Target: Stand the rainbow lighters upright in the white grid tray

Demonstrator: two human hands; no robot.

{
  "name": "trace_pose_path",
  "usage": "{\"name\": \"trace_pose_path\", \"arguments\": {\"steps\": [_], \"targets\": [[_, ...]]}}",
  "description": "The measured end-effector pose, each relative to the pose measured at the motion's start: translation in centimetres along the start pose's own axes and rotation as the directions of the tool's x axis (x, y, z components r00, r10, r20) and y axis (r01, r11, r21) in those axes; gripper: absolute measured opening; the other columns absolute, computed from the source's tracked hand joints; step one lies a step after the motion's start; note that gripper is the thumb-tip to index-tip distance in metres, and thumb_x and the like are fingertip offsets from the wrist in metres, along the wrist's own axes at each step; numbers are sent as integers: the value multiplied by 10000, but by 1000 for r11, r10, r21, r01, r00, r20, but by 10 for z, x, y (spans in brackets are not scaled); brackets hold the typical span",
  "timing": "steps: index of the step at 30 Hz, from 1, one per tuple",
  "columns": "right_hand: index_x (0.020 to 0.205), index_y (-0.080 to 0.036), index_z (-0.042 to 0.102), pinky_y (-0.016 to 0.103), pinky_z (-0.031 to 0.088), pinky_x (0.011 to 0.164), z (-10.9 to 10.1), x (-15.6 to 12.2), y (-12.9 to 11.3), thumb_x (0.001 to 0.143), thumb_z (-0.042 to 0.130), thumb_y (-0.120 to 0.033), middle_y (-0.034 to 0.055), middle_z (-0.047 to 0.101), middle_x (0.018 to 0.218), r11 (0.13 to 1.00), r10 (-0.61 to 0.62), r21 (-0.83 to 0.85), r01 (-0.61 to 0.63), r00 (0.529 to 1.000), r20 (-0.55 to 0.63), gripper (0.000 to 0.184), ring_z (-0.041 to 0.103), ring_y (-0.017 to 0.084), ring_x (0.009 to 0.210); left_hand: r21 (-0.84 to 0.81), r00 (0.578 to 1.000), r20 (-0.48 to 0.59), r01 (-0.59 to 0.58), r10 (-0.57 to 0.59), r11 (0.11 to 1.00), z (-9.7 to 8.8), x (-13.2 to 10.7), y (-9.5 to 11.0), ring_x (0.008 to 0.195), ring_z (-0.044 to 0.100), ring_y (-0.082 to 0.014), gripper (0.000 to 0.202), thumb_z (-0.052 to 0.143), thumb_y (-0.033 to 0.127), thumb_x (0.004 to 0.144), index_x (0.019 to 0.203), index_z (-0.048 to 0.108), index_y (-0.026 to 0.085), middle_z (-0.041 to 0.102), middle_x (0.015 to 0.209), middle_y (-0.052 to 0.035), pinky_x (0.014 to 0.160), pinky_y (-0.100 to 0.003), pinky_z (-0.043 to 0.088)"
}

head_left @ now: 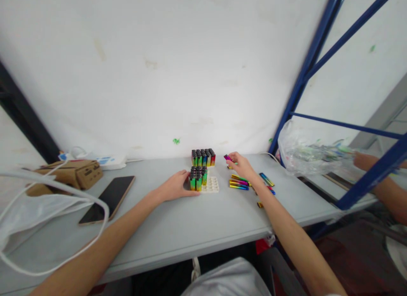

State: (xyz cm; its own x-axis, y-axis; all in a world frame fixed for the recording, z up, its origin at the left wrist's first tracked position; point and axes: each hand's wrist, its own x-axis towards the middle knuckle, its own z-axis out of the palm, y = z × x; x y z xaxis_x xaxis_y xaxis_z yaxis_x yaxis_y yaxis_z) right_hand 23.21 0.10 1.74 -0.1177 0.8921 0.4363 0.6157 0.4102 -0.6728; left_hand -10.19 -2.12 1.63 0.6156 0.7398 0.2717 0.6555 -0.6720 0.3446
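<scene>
My left hand (174,186) curls round the left side of a white tray (213,186) with round holes, thumb along its near edge. Several shiny green-yellow lighters (196,182) with black tops stand upright in the tray's left part; holes at its right show bare. Pinched in the fingers of my right hand (240,163) is a magenta lighter (227,157), held above the table to the right of the tray. Behind the tray stands a block of upright rainbow lighters (203,157). Loose lighters (238,183) lie below my right hand, some partly hidden by my forearm.
At the left lie a phone (110,199), a cardboard box (74,174), a white power strip (111,161) and a looping white cable (106,211). A blue metal frame (294,92) and a clear plastic bag (295,154) stand at the right. Another person's arm (388,190) shows beyond the frame.
</scene>
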Motion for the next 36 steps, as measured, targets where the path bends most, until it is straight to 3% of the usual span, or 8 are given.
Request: {"name": "trace_pose_path", "arguments": {"steps": [6, 11, 17, 22, 27, 31, 34, 36], "targets": [[1107, -217, 545, 231, 410, 492, 16, -6, -47, 889, 555, -610, -49, 524, 720, 823, 45, 558, -109, 991, 127, 450, 462, 92, 509, 8, 1000, -1, -23, 23, 1000, -2, 0, 1, 827, 613, -275, 629, 663, 801, 711, 906, 626, 204, 624, 901, -69, 729, -370, 487], [831, -232, 473, 200, 120, 402, 29, -13, -72, 870, 460, -757, -112, 242, 552, 635, 297, 661, -399, 916, 269, 526, 142, 69, 415, 8, 1000, 1, -17, 17, 1000, -2, 0, 1, 823, 608, -265, 629, 674, 792, 712, 921, 629, 201, 625, 898, -62, 730, -365, 487], [601, -241, 276, 235, 128, 391, 45, -23, -80, 947, 373, -666, -72, 201, 499, 700, 381, 580, -417, 905, 190, 556, 134, 81, 420, -12, 1000, 2, -22, 22, 1000, 0, 1, -1, 840, 619, -275, 663, 665, 798, 715, 985, 648, 193, 631, 918, -66, 744, -367, 485], [586, -239, 293, 234, 155, 380, 47, -25, -79, 980, 326, -593, -52, 233, 482, 749, 359, 538, -387, 919, 160, 530, 162, 90, 412, -18, 1000, 12, -13, 14, 1000, 2, 2, -2, 844, 623, -269, 679, 679, 794, 707, 1013, 654, 187, 633, 932, -69, 752, -366, 491], [675, -225, 438, 223, 158, 402, 48, -22, -71, 920, 307, -781, -76, 244, 514, 722, 346, 538, -435, 901, 264, 622, 177, 87, 417, 0, 1000, 8, -2, 2, 1000, 1, 2, -1, 853, 618, -273, 674, 686, 787, 699, 1011, 664, 190, 629, 922, -66, 767, -371, 496], [925, -215, 571, 226, 297, 470, 50, -22, -65, 955, 320, -731, -61, 385, 595, 858, 96, 469, -210, 962, 254, 574, 347, 116, 486, 4, 999, 36, 2, -2, 1000, -1, 1, 2, 881, 621, -280, 671, 692, 763, 713, 1054, 658, 185, 633, 943, -73, 790, -372, 497], [933, -198, 593, 258, 426, 645, 48, -25, -66, 982, 436, -610, 6, 563, 769, 972, -137, 215, 98, 975, 177, 443, 521, 156, 709, -27, 999, 37, 2, -1, 1000, -2, 1, 3, 904, 624, -289, 693, 705, 743, 712, 1111, 658, 179, 653, 989, -88, 815, -383, 499], [895, -187, 609, 286, 445, 761, 44, -27, -69, 974, 517, -541, 49, 615, 888, 968, -252, 34, 249, 956, 153, 373, 553, 182, 839, -36, 999, 32, 8, -7, 999, -1, 1, 3, 910, 628, -296, 706, 708, 749, 701, 1115, 658, 180, 662, 994, -89, 818, -387, 499]]}}
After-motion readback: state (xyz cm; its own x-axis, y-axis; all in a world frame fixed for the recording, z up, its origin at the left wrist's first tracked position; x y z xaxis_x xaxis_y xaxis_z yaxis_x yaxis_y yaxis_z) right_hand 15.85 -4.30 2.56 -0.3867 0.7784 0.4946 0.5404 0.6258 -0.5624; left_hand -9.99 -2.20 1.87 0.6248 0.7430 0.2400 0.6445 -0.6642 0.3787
